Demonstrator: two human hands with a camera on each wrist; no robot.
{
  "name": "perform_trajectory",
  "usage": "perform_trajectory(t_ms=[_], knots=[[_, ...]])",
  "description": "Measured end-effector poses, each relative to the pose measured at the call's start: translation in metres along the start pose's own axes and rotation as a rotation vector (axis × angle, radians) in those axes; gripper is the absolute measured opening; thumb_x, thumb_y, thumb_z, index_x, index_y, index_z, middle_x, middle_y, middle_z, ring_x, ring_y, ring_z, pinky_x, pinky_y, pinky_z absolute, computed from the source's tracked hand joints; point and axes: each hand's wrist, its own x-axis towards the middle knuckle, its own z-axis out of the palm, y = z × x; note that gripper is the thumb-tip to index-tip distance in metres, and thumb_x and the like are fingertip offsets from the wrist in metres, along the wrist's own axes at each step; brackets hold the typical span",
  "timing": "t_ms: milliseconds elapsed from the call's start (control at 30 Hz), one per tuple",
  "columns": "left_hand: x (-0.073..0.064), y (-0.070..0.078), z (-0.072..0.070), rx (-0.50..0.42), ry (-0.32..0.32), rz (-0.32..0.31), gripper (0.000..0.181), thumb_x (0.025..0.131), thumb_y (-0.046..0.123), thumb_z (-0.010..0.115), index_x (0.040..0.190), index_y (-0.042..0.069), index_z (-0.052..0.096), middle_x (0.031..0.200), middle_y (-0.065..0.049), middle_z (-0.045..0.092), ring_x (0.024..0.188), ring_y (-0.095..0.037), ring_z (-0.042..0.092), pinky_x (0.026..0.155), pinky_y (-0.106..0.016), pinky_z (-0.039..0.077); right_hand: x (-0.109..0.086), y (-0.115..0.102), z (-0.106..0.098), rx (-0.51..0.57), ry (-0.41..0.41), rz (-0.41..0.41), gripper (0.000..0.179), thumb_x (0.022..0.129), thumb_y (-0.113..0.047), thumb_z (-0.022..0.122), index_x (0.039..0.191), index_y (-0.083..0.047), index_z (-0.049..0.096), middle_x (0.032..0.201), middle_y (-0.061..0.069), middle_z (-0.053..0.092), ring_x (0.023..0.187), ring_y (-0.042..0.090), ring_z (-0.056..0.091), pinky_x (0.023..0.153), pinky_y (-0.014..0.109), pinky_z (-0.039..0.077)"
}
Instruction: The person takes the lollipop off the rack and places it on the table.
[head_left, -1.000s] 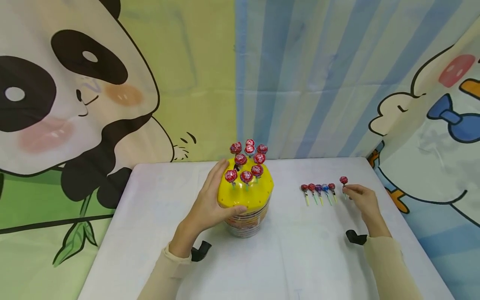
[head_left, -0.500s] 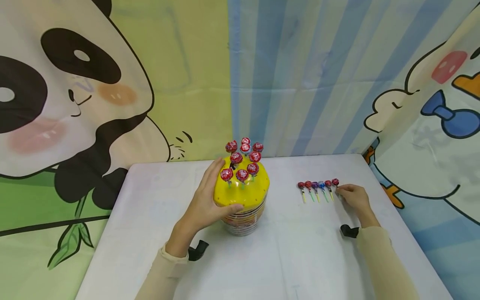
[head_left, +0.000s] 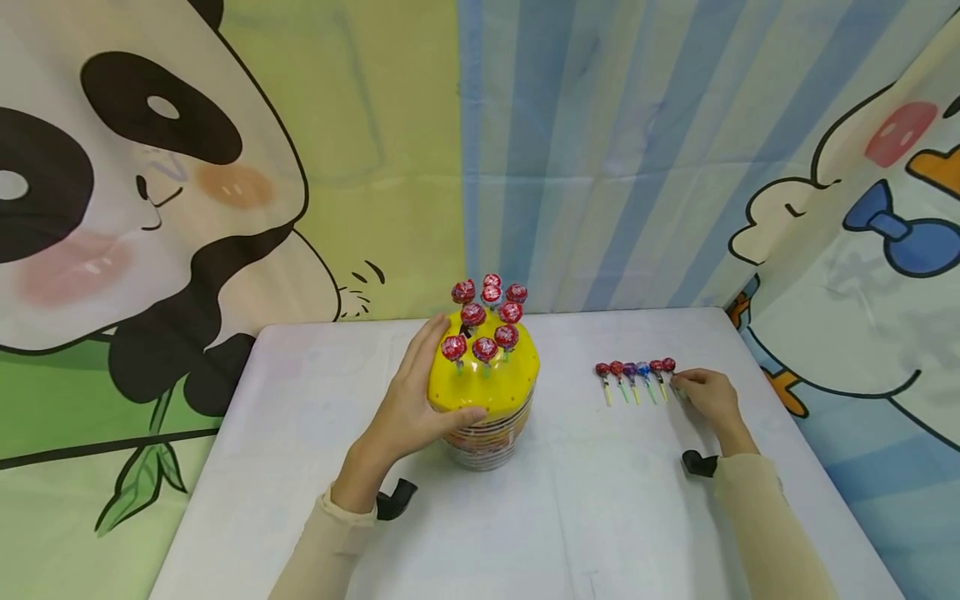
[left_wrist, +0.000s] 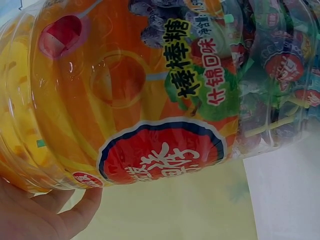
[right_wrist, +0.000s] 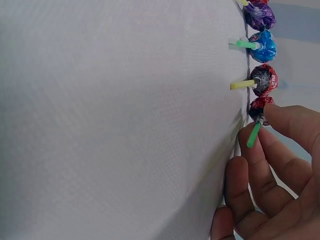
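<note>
My left hand (head_left: 408, 408) grips the yellow lid (head_left: 491, 387) of a clear plastic lollipop jar (head_left: 486, 454), its thumb at the front and its fingers round the far left. Several red-wrapped lollipops (head_left: 484, 348) stand upright in that lid. In the left wrist view the jar's printed label (left_wrist: 165, 150) fills the picture, with wrapped candy behind the plastic. Over on the right, my right hand (head_left: 711, 402) pinches a dark red lollipop (right_wrist: 258, 106) with a green stick, at the end of a row. Beside it lies a red-and-black lollipop (right_wrist: 264, 80) with a yellow stick.
The row goes on leftward with a blue lollipop (head_left: 644, 370), a purple lollipop (head_left: 631, 372) and red ones, sticks toward me. Everything rests on a white-covered table (head_left: 570, 517). Cartoon-printed curtains (head_left: 555, 167) hang behind and at the sides.
My right hand has brought its lollipop left and down, from held apart to the right end of the row. The left hand has stayed on the lid; the view has shifted slightly.
</note>
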Motion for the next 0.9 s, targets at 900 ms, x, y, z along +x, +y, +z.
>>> perform_trajectory(t_ms=[900], knots=[[0.001, 0.003, -0.001, 0.005, -0.008, -0.026, 0.115, 0.072, 0.052, 0.086, 0.161, 0.032, 0.016, 0.164, 0.014, 0.011, 0.147, -0.017, 0.022, 0.11, -0.057, 0.034, -0.129, -0.189, 0.005, 0.477, 0.027, -0.728, 0.019, 0.095, -0.007, 0.069, 0.114, -0.006, 0.073, 0.107, 0.008, 0.069, 0.09, 0.018, 0.061, 0.075, 0.024, 0.051]])
